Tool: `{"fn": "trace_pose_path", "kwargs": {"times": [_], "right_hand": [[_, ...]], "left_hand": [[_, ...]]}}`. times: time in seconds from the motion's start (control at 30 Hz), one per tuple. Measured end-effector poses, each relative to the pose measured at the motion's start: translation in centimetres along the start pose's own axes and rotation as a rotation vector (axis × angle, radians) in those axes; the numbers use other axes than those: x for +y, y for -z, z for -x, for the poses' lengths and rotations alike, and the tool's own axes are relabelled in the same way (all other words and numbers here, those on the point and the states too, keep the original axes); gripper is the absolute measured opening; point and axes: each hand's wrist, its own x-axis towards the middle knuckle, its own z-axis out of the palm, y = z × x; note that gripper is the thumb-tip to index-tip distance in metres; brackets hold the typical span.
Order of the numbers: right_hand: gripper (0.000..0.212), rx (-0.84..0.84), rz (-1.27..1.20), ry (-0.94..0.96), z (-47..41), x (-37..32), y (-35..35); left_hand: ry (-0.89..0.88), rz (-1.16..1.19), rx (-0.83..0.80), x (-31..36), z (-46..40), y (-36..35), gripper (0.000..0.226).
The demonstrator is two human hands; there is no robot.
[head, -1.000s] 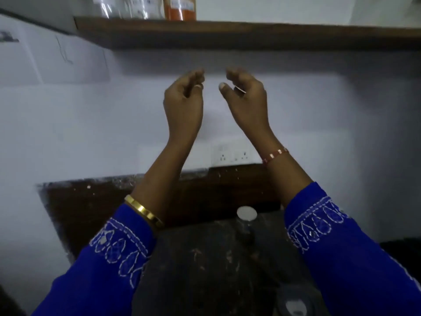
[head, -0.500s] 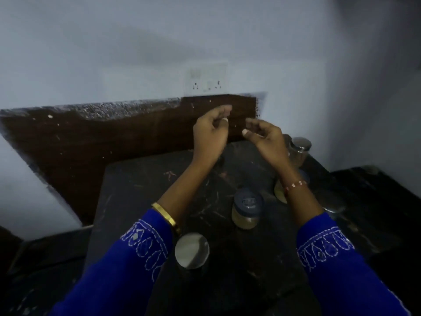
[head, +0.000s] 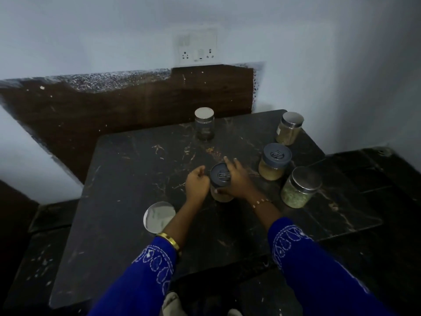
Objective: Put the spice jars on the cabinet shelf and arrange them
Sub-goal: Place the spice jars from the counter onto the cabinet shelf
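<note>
Six jars stand on the dark table (head: pixel 127 179) before you. Largest, the green-filled jar (head: pixel 299 188) sits right of the blue-lidded jar (head: pixel 220 182) between your hands; the tan jar (head: pixel 274 161) stands beyond it. Your right hand (head: pixel 237 179) wraps that blue-lidded jar, thumb on the near side, fingers behind. Your left hand (head: pixel 197 184), loosely curled, holds nothing, just beside the jar's left.

I see a black table (head: pixel 127 179) veined with pale streaks. Two jars near its right edge wear slate-blue lids (head: pixel 277 155) over tan contents; the steel-lidded jar (head: pixel 300 187) by the right edge holds green flakes. My sleeves (head: pixel 145 286) are royal blue with white embroidered loops, and a gold bangle (head: pixel 169 241) rings one wrist.
</note>
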Motion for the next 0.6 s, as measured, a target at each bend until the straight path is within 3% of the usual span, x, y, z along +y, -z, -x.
{"fn": "trace_pose_path", "kwargs": {"times": [0.13, 0.27, 0.43, 0.6], "right_hand": [[0.104, 0.039, -0.011, 0.044, 0.0, 0.7, -0.4], [0.102, 0.075, -0.081, 0.019, 0.3, 0.5, 0.3], [0.100, 0.198, -0.308, 0.022, 0.7, -2.1, 3.8], [0.095, 0.344, -0.460, 0.063, 1.4, -6.6, 8.9]], "left_hand": [[0.089, -0.095, -0.060, -1.1, 0.0, 0.2, 0.046], [0.036, -0.145, -0.067, -1.5, 0.6, 0.5, 0.046], [-0.163, -0.124, -0.117, 0.0, 1.8, 0.9, 0.048], [-0.526, -0.164, -0.072, 2.9, 1.7, 1.0, 0.088]]}}
